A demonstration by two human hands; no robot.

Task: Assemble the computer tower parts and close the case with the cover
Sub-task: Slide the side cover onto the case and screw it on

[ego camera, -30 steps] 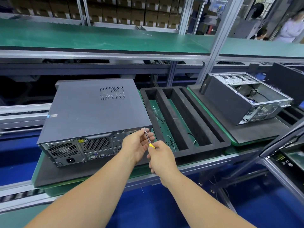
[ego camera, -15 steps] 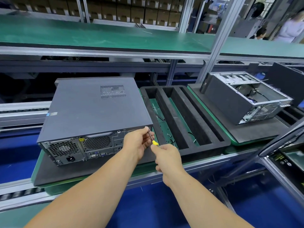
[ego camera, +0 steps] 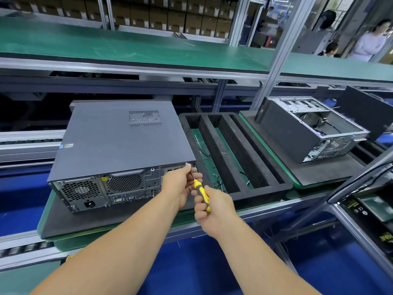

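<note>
1. We're looking at the tower (ego camera: pixel 121 145) lying on its side on the dark mat (ego camera: pixel 89 222), cover (ego camera: pixel 119 137) already on, rear panel facing us.
2. The screw (ego camera: pixel 187 164) is sitting at the rear top-right corner, and our screwdriver (ego camera: pixel 201 191) is now reaching up to it; a second ago the tip was sitting lower and more of the handle was buried in our fist.
3. Our right hand (ego camera: pixel 213 210) is curling round the yellow handle's lower end.
4. Our left hand (ego camera: pixel 180 186) is pinching the shaft near the screw, steadying it.
5. We're judging the cover is being fastened, so closing is nearly done.
6. To the right, the foam tray (ego camera: pixel 234 158) and an open chassis (ego camera: pixel 308 128) are waiting.
</note>
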